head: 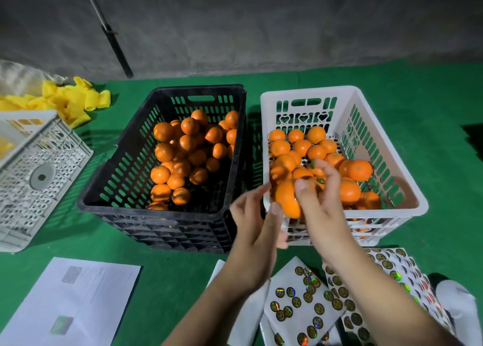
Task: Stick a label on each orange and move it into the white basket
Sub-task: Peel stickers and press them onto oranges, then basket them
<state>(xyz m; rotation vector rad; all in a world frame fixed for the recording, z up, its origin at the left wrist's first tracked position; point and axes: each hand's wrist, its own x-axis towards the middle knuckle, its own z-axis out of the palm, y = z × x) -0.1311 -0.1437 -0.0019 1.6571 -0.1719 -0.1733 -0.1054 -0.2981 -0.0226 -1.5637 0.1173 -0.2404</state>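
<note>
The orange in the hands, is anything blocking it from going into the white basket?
Nothing visible does. The orange is held by the left hand and right hand right at the white basket near rim, whose top is open, with other oranges already inside.

Both hands raised close together, left (pixel 257 222) and right (pixel 317 188), fingers curled

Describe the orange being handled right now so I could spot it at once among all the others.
Find the white basket right of the black crate. At its near left corner, one orange sits between the left hand and right hand. Unlike its neighbours, it is held above the rim, not resting in the pile.
</note>
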